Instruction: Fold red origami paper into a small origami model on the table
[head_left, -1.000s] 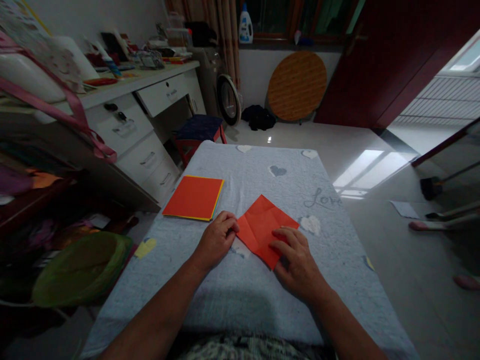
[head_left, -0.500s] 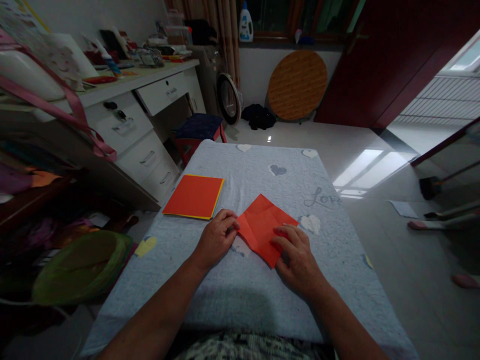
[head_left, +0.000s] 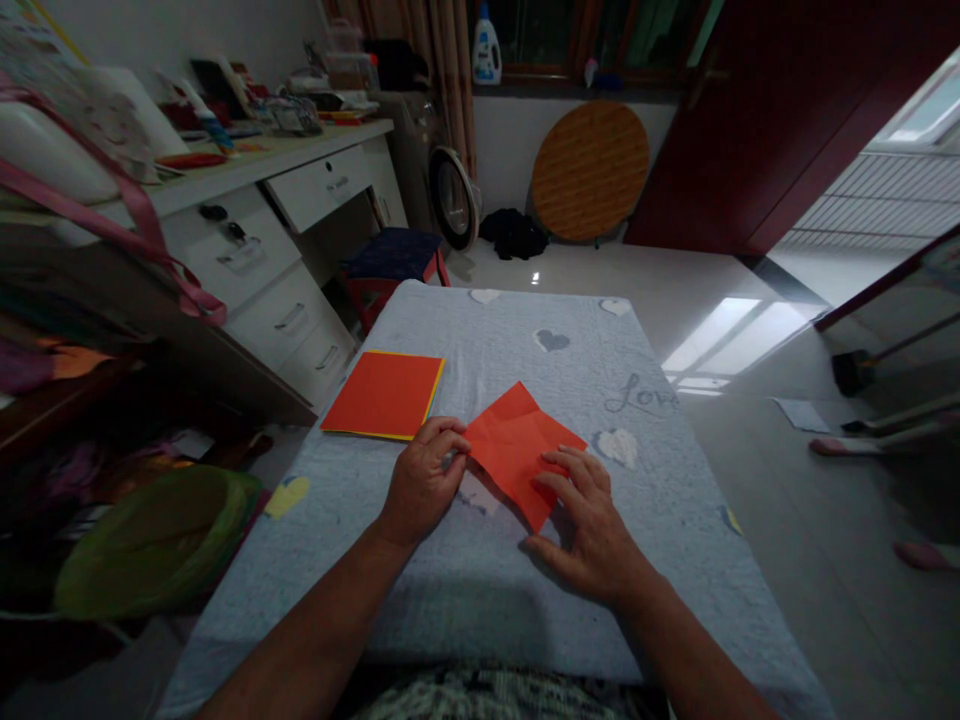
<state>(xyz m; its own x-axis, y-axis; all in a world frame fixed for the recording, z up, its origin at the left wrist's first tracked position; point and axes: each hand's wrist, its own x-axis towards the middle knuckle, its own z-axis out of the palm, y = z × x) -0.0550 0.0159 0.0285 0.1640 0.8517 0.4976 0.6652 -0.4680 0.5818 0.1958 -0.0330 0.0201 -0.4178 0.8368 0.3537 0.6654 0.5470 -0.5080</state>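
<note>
A creased square of orange-red origami paper (head_left: pixel 514 432) lies turned like a diamond on the cloth-covered table (head_left: pixel 480 580). My left hand (head_left: pixel 427 475) pinches its left corner between thumb and fingers. Over the right part of the sheet rests my right hand (head_left: pixel 581 520), its fingers spread on the paper and its thumb stretched out to the left below the near corner. To the left, just beyond my left hand, sits a stack of coloured paper (head_left: pixel 386 395), red on top with yellow edges showing.
A dark-topped stool (head_left: pixel 394 255) stands past the table's far left corner, beside a white desk (head_left: pixel 255 260) with drawers. A green-lined bin (head_left: pixel 154 545) is on the floor at left. A round wooden board (head_left: pixel 591 170) leans against the far wall.
My right thumb has come off the sheet's near edge and stretched out leftward. The paper's left corner, in my left hand, has shifted slightly left.
</note>
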